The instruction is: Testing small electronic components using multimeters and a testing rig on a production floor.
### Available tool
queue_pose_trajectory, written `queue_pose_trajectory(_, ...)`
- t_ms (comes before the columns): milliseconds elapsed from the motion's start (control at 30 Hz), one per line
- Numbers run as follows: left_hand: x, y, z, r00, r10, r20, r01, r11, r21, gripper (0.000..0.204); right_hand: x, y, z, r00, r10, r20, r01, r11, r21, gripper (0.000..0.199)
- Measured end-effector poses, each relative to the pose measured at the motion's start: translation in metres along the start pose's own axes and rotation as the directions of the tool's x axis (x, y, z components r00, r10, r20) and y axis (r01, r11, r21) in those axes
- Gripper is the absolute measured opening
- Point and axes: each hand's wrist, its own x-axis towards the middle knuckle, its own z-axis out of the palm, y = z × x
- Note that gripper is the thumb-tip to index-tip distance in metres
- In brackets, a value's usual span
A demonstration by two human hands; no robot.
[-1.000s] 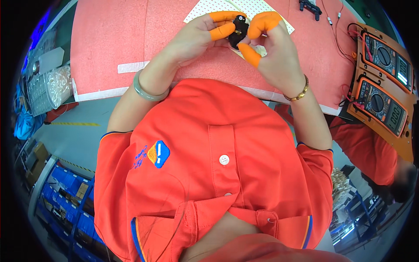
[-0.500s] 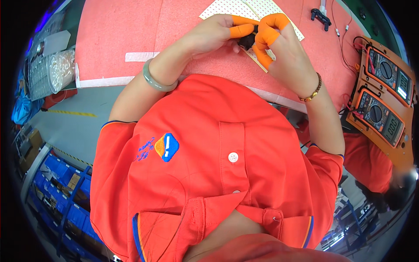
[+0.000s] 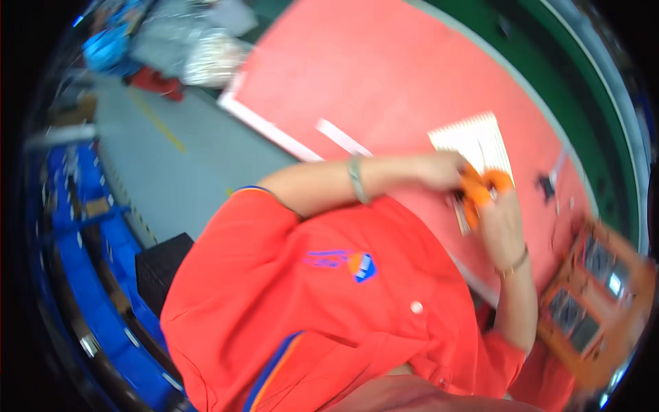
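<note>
My left hand [image 3: 443,172], with orange finger cots, meets my right hand [image 3: 500,223] above the near edge of the red-covered table. Both are closed, fingers bent together around a small black part [image 3: 456,199], mostly covered and smeared by motion. Orange cots also wrap several fingers of my right hand. Just beyond my hands lies a pale sheet [image 3: 473,139]; its dotted pattern shows only in the earlier picture.
Two multimeters [image 3: 566,314] [image 3: 600,257] sit in an orange-brown stand at the right. Near it lie thin leads and a small dark clamp-like piece [image 3: 547,185]. Clear plastic bags [image 3: 216,58] are at the table's far left corner. Blue bins [image 3: 82,240] line a rack at the left.
The whole view has swung, so the table and my hands now appear further right and lower. My hands stay together around the black part, which shows less than before.
</note>
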Motion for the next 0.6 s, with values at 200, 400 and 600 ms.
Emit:
queue_pose_trajectory(200,-0.036,0.009,-0.001,0.988,0.156,0.008,-0.151,0.943,0.296,0.024,0.007,-0.021,-0.009,0.993,0.106,-0.042,-0.104,0.992,0.066,0.052)
queue_pose_trajectory(400,-0.155,0.040,-0.128,0.330,0.711,-0.620,-0.423,0.699,0.577,0.026,-0.011,0.009,0.011,0.787,0.413,-0.459,-0.007,0.750,0.662,0.052)
queue_pose_trajectory(600,-0.305,0.016,-0.322,-0.472,0.587,-0.658,0.695,0.706,0.132,0.036,-0.029,0.041,0.011,0.731,0.580,-0.359,-0.162,0.659,0.735,0.043)
